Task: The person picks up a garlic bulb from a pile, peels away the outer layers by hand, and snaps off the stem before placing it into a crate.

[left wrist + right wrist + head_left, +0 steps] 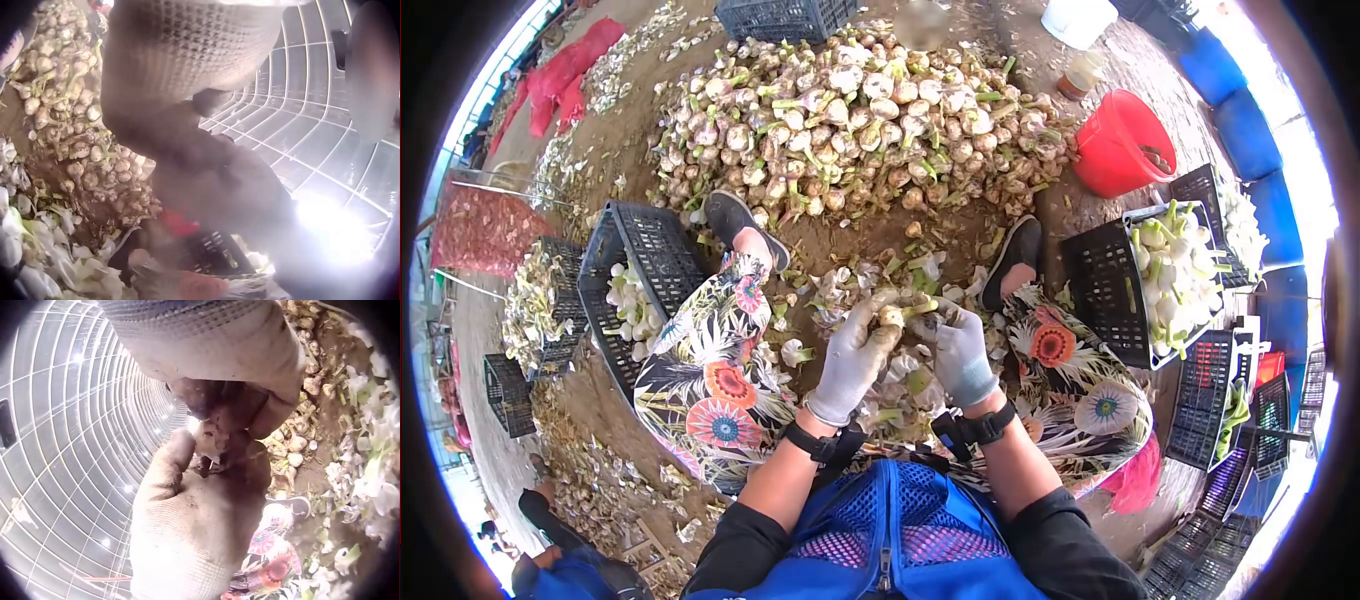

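Between the two gloved hands is a garlic bulb (891, 316) with its stalk still on, held over the ground between the person's knees. My left hand (850, 358) grips the bulb end, thumb and fingers bent around it. At the stalk end, my right hand (962, 352) pinches with curled fingers, its fingertips partly hidden. In the right wrist view, the dirty bulb (212, 439) shows between both gloves. The left wrist view has blurred, dark gloved fingers (212, 156), which hide the bulb there.
A large heap of untrimmed garlic (870, 120) lies ahead. Peeled skins (910, 385) litter the ground below the hands. Black crates of cleaned garlic stand at the left (655, 255) and right (1100, 290). A red bucket (1112, 150) is at the heap's right.
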`<state>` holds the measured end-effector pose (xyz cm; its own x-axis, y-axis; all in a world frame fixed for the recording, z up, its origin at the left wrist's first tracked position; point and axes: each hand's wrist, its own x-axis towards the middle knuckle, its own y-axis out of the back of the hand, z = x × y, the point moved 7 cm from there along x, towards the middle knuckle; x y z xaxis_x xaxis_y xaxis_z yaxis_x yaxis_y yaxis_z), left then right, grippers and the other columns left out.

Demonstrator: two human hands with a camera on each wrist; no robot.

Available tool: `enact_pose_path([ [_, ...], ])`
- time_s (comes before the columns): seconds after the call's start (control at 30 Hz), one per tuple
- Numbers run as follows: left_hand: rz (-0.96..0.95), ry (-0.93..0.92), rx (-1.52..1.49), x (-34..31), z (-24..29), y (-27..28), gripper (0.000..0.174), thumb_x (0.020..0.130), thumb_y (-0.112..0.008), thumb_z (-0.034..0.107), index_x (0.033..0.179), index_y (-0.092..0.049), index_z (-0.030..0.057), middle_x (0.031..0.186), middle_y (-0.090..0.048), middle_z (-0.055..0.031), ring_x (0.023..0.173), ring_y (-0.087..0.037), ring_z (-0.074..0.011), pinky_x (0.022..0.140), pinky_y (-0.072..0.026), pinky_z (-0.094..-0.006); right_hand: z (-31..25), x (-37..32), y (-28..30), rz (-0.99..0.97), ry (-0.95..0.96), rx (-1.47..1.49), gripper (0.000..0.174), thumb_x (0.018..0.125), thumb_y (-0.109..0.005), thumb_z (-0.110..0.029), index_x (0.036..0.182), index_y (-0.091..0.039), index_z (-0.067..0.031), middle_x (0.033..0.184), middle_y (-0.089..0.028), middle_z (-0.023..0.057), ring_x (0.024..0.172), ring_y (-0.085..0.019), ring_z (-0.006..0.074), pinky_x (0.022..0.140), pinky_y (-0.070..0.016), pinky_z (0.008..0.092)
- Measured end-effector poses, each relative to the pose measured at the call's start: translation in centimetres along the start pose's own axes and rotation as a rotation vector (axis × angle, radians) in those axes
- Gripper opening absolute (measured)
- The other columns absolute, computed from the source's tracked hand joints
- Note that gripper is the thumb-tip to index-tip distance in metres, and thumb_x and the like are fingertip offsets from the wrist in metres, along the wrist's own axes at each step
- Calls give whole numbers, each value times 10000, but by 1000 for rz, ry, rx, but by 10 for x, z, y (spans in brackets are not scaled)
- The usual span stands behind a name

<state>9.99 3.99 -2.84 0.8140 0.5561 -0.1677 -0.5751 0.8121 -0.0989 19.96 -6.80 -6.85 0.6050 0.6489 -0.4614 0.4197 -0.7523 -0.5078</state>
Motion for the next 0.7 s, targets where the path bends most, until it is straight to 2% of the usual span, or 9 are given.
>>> enact_pose_path([
  [0.1, -19, 164, -289, -3, -5, 2, 393, 972, -571, 95, 1353, -529, 6, 1152, -639, -46, 1000, -583, -84, 874, -490, -250, -11, -8, -2, -34, -2, -78, 441, 780, -373, 178, 1093, -657, 53, 1059, -675, 60, 965, -639, 115, 873, -538, 261],
  [0.17, -10, 196, -448, -5, -5, 1, 392, 978, -580, 109, 1351, -527, -1, 1158, -642, -50, 1013, -581, -87, 889, -477, -239, -16, -13, -2, -92, 57, -245, 188, 934, -570, 36, 1102, -653, 42, 1054, -700, 79, 932, -678, 150, 828, -554, 293],
  [0.2, -16, 138, -338, -4, 0, 0, 387, 976, -587, 102, 1344, -529, -1, 1143, -631, -40, 989, -578, -87, 882, -475, -235, -16, -13, -1, -95, 61, -246, 188, 934, -570, 36, 1102, -653, 42, 1054, -700, 79, 932, -678, 150, 828, -554, 293],
  [0.27, -27, 23, -118, -3, 9, -3, 377, 972, -599, 88, 1331, -534, -2, 1115, -609, -20, 940, -573, -87, 869, -469, -227, -7, -11, 0, -102, -15, -15, 438, 781, -382, 177, 1109, -647, 57, 1075, -676, 74, 1008, -654, 150, 909, -541, 280],
  [0.4, -18, -427, 482, -5, 29, -9, 351, 975, -592, 71, 1315, -537, 3, 1102, -584, -24, 931, -551, -75, 833, -478, -236, -7, -8, -6, -37, -35, 125, 385, 825, -448, 148, 1150, -637, 61, 1075, -682, 74, 992, -666, 162, 899, -544, 284],
  [0.53, 18, 184, -253, -8, 5, -6, 377, 990, -591, 197, 1320, -543, 21, 941, -618, -38, 756, -558, -103, 676, -480, -265, -21, -12, -9, -116, -45, 12, 392, 803, -479, 134, 1155, -642, 76, 1077, -693, 80, 1009, -663, 171, 915, -532, 284],
  [0.6, 22, 271, -411, -11, 2, -5, 412, 1002, -556, 318, 1304, -560, 38, 882, -623, -30, 680, -535, -118, 611, -440, -258, -39, -15, -14, -190, 249, -682, 403, 781, -519, 108, 1158, -655, 63, 1083, -709, 141, 1037, -664, 203, 932, -515, 298],
  [0.63, -26, 356, -554, -11, -8, -7, 414, 1004, -540, 356, 1272, -576, 43, 881, -628, -35, 671, -527, -115, 601, -426, -253, -48, -18, -19, -157, 464, -909, 397, 720, -552, 92, 1092, -678, 32, 1038, -696, 165, 1012, -663, 284, 903, -513, 340],
  [0.7, -43, 524, -651, -16, -24, -10, 409, 1007, -505, 435, 1146, -622, 68, 859, -637, -49, 629, -506, -112, 566, -396, -244, -58, -22, -28, -176, 571, -1012, 394, 689, -552, 89, 1058, -677, 24, 1016, -674, 171, 992, -645, 328, 881, -512, 366],
])
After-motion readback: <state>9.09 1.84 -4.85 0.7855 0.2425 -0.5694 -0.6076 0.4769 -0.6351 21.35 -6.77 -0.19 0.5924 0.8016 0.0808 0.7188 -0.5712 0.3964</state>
